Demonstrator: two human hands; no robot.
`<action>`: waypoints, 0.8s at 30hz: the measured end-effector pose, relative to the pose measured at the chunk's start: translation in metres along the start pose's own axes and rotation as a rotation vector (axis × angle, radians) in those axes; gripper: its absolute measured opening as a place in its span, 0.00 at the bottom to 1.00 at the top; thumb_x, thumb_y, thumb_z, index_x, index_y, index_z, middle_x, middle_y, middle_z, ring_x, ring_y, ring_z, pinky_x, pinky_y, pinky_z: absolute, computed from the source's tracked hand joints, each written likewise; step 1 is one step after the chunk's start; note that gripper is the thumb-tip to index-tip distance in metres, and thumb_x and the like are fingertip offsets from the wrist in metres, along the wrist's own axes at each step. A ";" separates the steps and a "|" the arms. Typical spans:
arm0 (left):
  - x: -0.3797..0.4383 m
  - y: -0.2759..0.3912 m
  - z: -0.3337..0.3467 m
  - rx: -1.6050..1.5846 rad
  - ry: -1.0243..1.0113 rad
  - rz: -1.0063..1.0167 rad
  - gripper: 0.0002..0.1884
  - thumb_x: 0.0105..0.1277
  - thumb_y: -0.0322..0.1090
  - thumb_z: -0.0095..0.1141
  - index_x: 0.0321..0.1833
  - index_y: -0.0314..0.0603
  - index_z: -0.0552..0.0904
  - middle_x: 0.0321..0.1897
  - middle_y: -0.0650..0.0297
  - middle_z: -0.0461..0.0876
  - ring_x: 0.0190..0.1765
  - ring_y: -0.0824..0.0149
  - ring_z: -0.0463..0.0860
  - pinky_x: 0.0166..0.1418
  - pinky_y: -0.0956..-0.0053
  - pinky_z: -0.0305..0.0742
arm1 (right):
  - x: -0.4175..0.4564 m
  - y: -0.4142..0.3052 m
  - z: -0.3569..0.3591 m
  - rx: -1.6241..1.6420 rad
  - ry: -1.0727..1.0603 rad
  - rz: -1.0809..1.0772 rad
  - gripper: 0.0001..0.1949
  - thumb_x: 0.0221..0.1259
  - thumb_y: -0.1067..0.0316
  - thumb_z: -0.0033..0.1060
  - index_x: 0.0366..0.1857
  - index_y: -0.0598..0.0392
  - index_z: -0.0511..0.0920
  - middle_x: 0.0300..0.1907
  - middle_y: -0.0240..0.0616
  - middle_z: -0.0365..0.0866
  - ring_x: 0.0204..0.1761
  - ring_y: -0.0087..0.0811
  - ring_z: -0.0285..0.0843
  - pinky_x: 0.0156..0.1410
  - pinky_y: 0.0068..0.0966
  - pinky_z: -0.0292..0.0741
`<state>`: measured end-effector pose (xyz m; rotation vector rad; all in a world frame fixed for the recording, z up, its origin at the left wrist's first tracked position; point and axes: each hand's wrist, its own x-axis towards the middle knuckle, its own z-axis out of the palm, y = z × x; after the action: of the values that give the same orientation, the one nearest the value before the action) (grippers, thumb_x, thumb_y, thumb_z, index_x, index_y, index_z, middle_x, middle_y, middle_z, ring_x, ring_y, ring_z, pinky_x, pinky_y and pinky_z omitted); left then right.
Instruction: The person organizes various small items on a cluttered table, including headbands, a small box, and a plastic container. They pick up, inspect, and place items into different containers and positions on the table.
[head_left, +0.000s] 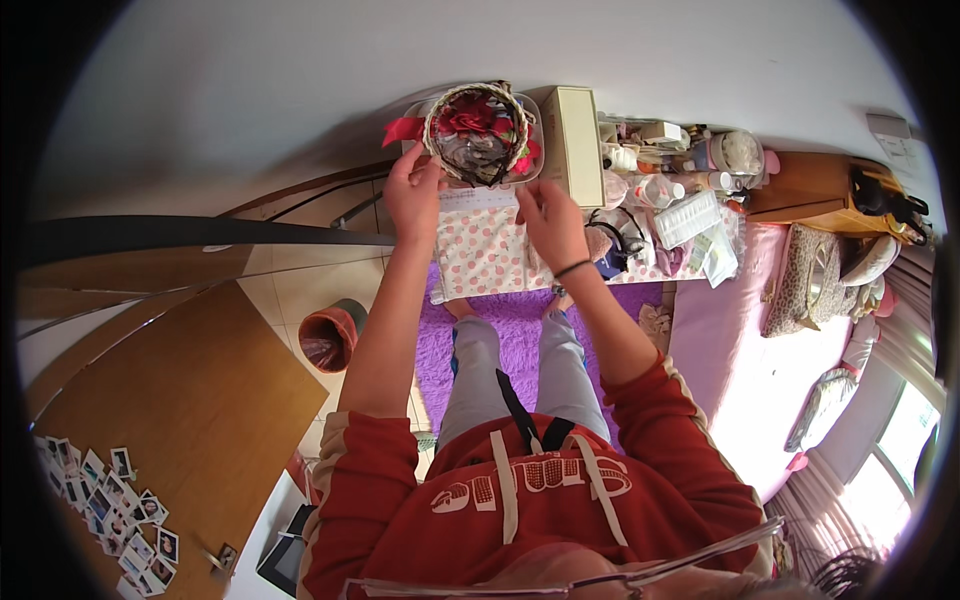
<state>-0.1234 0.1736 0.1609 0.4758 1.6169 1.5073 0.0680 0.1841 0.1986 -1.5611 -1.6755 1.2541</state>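
Note:
A round woven basket (430, 133) with a pale braided rim sits in a clear plastic container (538, 124) against the wall. Red fabric flowers (474, 112) and dark, crinkled material fill the basket. From its left side sticks out a red ribbon (403, 131). My left hand (414, 196) is at the container's front left corner, fingers bent close to the basket rim. Near the front right corner, my right hand (553, 225) has curled fingers over the table. Whether either hand grips anything is hidden by the fingers.
A cream box (574, 146) stands right of the container. Bottles (654, 191) and toiletries crowd the table, which has a peach-patterned cloth (484, 251). A black rail (202, 238) crosses at left. Below are a bin (328, 339) and a purple rug (517, 352); a bed (720, 322) is at right.

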 end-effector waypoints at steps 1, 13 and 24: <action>0.002 -0.002 -0.001 0.002 -0.006 0.025 0.19 0.66 0.26 0.59 0.59 0.36 0.77 0.38 0.67 0.81 0.35 0.77 0.79 0.35 0.81 0.77 | -0.014 0.003 0.000 -0.001 -0.047 0.007 0.12 0.65 0.61 0.57 0.32 0.61 0.77 0.21 0.42 0.81 0.25 0.36 0.81 0.34 0.30 0.74; -0.016 -0.003 -0.012 0.167 0.043 0.176 0.17 0.72 0.30 0.52 0.62 0.40 0.75 0.44 0.66 0.79 0.39 0.75 0.81 0.36 0.82 0.73 | -0.146 0.169 -0.010 0.077 -0.087 0.345 0.08 0.66 0.74 0.43 0.40 0.61 0.77 0.28 0.44 0.81 0.30 0.34 0.80 0.38 0.29 0.76; -0.151 -0.074 -0.013 0.255 -0.146 -0.079 0.13 0.71 0.26 0.49 0.56 0.37 0.79 0.43 0.63 0.81 0.35 0.77 0.79 0.36 0.84 0.73 | -0.082 0.250 -0.052 -0.298 0.160 0.573 0.24 0.45 0.50 0.74 0.35 0.62 0.81 0.32 0.44 0.85 0.36 0.38 0.84 0.44 0.31 0.78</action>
<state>-0.0281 0.0358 0.1385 0.6397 1.6984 1.1861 0.2473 0.0956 0.0190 -2.3732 -1.4043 1.1236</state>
